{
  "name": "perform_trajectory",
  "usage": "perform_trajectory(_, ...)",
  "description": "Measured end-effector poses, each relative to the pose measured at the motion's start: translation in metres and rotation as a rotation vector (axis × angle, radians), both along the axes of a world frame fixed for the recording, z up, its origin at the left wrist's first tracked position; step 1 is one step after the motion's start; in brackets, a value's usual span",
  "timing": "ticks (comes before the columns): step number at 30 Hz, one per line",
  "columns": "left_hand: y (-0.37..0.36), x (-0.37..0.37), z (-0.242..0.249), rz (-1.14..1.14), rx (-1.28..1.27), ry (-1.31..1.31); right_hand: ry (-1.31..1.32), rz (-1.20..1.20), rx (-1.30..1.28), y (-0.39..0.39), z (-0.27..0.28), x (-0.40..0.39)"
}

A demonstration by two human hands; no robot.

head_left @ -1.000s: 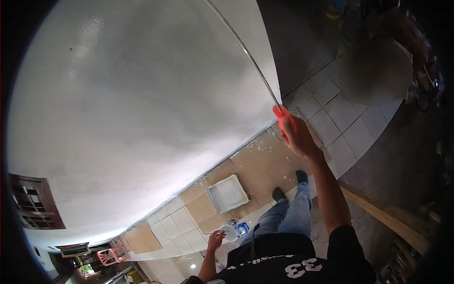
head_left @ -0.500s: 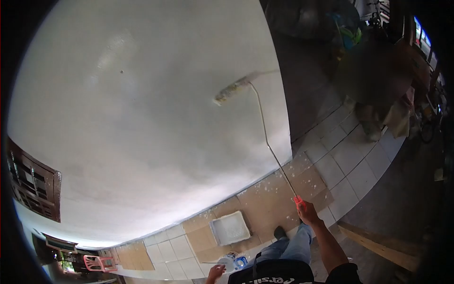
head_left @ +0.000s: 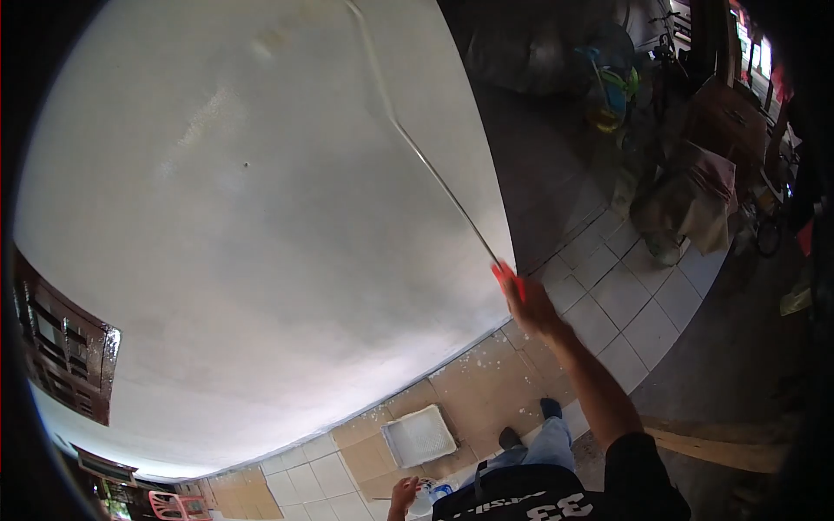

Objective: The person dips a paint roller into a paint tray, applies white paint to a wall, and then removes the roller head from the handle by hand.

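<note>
My right hand (head_left: 530, 304) is closed around the red handle of a long-framed paint roller (head_left: 447, 193). Its metal rod reaches up across the pale wall (head_left: 287, 234), and the blurred roller head lies against the wall near the top edge of the view. Low in the view, my left hand (head_left: 404, 495) has its fingers curled beside a white and blue container (head_left: 427, 497). A thin stick-like thing shows by that hand; what the fingers hold is too small to make out.
A white paint tray (head_left: 420, 437) lies on paint-spotted cardboard (head_left: 486, 382) along the wall's foot. White tiles (head_left: 621, 295) run to the right, with a wooden plank (head_left: 712, 445) nearby. A pink chair (head_left: 169, 505) and a dark wooden window frame (head_left: 69, 347) are at left.
My right hand has risen and reached toward the wall, carrying the roller up and left to the top of the view. My left hand stays low by the container.
</note>
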State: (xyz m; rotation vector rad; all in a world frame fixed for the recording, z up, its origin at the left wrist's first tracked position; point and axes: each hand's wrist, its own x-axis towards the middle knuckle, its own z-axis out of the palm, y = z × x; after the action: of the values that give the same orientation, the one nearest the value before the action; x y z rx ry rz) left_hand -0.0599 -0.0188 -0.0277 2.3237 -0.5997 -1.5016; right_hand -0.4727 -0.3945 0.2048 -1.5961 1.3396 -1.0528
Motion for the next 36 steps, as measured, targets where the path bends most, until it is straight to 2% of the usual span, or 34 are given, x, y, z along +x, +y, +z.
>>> perform_trajectory(3,0.022,0.008,-0.009,0.030,0.044,-0.004,0.105,-0.011,-0.054,0.057,-0.165,-0.025)
perform_trajectory(4,0.034,0.013,-0.014,0.043,0.075,-0.006,0.050,-0.014,0.125,0.088,-0.191,-0.031)
perform_trajectory(5,0.048,0.019,-0.020,0.055,0.106,-0.011,0.017,-0.042,0.137,0.114,-0.216,-0.035)
perform_trajectory(7,0.093,0.045,-0.069,0.022,0.025,0.111,-0.060,-0.055,0.166,0.117,-0.223,-0.036)
perform_trajectory(8,0.109,0.055,-0.075,0.004,-0.004,0.169,-0.101,-0.065,0.190,0.126,-0.227,-0.035)
perform_trajectory(9,0.118,0.053,-0.057,-0.065,-0.030,0.208,-0.104,-0.134,0.122,0.115,-0.196,-0.029)
perform_trajectory(11,0.124,0.058,-0.074,0.013,-0.031,0.268,-0.075,-0.047,0.166,0.087,-0.168,-0.036)
perform_trajectory(12,0.126,0.054,-0.066,0.054,-0.023,0.295,-0.069,-0.002,0.195,0.067,-0.127,-0.039)
perform_trajectory(13,0.110,0.058,-0.065,0.077,0.257,0.152,-0.089,-0.019,0.202,0.050,-0.086,-0.038)
perform_trajectory(15,0.095,0.029,-0.043,0.195,0.185,0.069,-0.128,-0.053,0.216,0.017,-0.003,-0.036)
perform_trajectory(16,0.076,0.014,-0.023,0.154,0.191,0.038,-0.113,-0.022,0.341,0.002,0.022,-0.039)
perform_trajectory(18,0.052,-0.003,0.005,0.105,0.190,-0.006,-0.115,-0.012,0.272,-0.014,0.022,-0.040)
perform_trajectory(20,0.032,-0.014,0.010,0.103,0.143,-0.018,-0.080,-0.019,0.200,-0.016,-0.003,-0.048)
perform_trajectory(24,0.010,-0.022,0.031,0.003,0.090,-0.079,0.043,0.001,0.105,0.039,-0.164,-0.071)
perform_trajectory(26,0.002,-0.028,0.044,-0.002,0.090,-0.120,0.114,0.024,0.222,0.083,-0.235,-0.093)
perform_trajectory(28,0.009,-0.022,0.043,0.001,0.122,-0.122,0.065,0.000,0.363,0.124,-0.285,-0.110)
perform_trajectory(32,0.019,-0.030,0.039,-0.006,0.155,-0.100,0.004,-0.049,0.446,0.150,-0.319,-0.127)
perform_trajectory(36,0.015,-0.041,0.036,-0.041,0.220,-0.107,0.001,-0.026,0.384,0.141,-0.312,-0.144)
